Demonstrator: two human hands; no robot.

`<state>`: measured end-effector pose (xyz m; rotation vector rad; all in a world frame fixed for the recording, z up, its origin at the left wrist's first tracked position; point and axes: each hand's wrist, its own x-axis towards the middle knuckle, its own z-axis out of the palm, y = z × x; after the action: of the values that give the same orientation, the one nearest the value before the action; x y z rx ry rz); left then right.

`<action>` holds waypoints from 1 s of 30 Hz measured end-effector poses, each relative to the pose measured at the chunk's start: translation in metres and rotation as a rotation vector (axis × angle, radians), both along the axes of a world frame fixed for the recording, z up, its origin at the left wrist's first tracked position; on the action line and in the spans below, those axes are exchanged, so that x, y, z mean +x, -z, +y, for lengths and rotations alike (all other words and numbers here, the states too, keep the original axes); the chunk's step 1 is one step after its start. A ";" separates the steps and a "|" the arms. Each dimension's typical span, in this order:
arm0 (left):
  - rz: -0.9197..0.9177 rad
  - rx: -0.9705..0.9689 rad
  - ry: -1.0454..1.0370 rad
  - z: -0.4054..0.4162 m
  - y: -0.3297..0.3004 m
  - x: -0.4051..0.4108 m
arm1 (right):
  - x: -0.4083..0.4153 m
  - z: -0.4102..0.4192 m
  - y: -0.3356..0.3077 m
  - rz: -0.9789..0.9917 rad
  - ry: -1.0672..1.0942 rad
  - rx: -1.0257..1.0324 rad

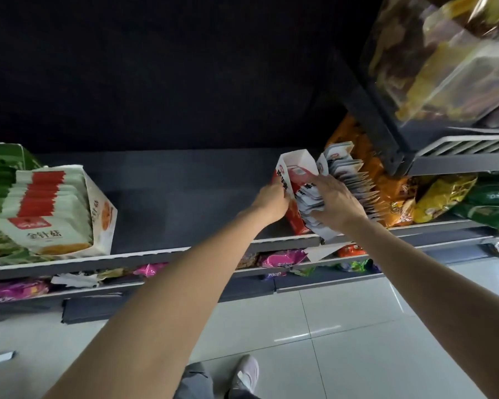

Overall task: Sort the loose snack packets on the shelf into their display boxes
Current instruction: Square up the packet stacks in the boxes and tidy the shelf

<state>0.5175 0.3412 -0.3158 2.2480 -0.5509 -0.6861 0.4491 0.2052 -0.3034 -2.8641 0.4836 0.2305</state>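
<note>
Hands met at the red box (293, 197) near the shelf's (162, 197) front edge. My left hand (272, 201) gripped its near left wall, fingers curled round the card. My right hand (336, 201) lay spread over a fan of white packets (314, 208), pressing them toward the box's open side; I could not tell whether the thumb pinched any.

Slippage seemed the main risk. The packets looked like glossy film with saw-toothed seals, and a fanned bundle under a flat palm could squirt sideways or spill over the edge to the lower shelves. The box was thin folding card, standing tilted, and it seemed to overhang the front lip; too hard a shove might have tipped it or buckled a wall. More white packets (346, 165) trailed behind my right hand in a loose row, touching the orange bags (386, 191), and those could have been dragged along.

Further left, well apart, a pale carton (98, 208) held flat red-and-white pouches (41, 203), packed upright. Green bags (0, 168) sat beyond it, crinkled and soft. The shelf itself was dark, matte and smooth.
</note>
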 end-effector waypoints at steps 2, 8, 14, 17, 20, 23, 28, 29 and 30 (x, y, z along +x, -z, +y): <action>0.043 0.025 -0.018 -0.015 0.011 0.002 | 0.003 -0.004 0.007 -0.029 -0.020 -0.007; 0.063 0.001 -0.126 -0.038 0.024 0.007 | 0.009 -0.020 0.013 -0.058 -0.124 -0.088; -0.035 0.036 -0.147 -0.045 0.027 0.012 | 0.022 -0.025 -0.008 -0.093 -0.179 -0.228; -0.048 0.071 -0.063 -0.042 0.026 0.017 | 0.035 -0.025 -0.012 -0.036 -0.152 -0.206; -0.081 0.031 -0.030 -0.037 0.023 0.019 | 0.043 -0.025 -0.007 0.022 -0.224 -0.210; -0.427 -0.085 -0.079 -0.028 0.018 0.005 | 0.043 -0.029 -0.004 0.043 -0.250 -0.143; -0.547 0.058 0.390 -0.022 0.026 -0.010 | 0.035 -0.038 0.001 0.051 -0.237 -0.061; -0.574 0.112 0.426 -0.023 0.028 -0.009 | 0.034 -0.039 0.001 0.065 -0.246 -0.021; -0.613 0.150 0.441 -0.025 0.030 -0.008 | 0.032 -0.040 0.001 0.077 -0.256 0.013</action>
<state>0.5098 0.3163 -0.3454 2.4951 -1.3591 -0.2256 0.4812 0.1655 -0.3041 -2.9075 0.1261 0.3860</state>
